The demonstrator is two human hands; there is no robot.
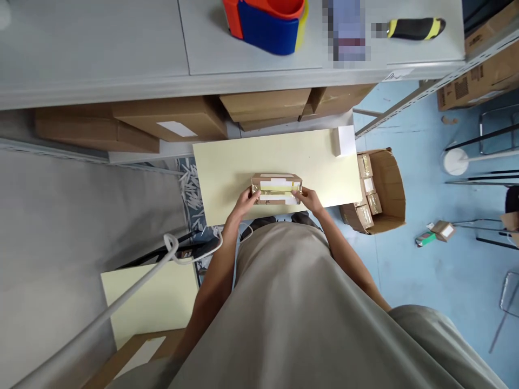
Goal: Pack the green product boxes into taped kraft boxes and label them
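A small brown cardboard box [277,189] with white labels and shiny clear tape is held at both ends, low over the pale yellow tabletop [227,162]. My left hand [244,202] grips its left end, thumb on the front side. At the right end, my right hand [308,199] closes on the box in the same way. The fingers behind the box are partly hidden, and I cannot tell whether its underside touches the tabletop.
Right of the table stands an open carton [391,192] with several small taped boxes. A white box [344,141] sits at the tabletop's back right corner. Above, a grey shelf [121,48] carries a tape dispenser [267,27] and a black-yellow handled tool [416,28]. A metal pole [101,316] crosses the lower left.
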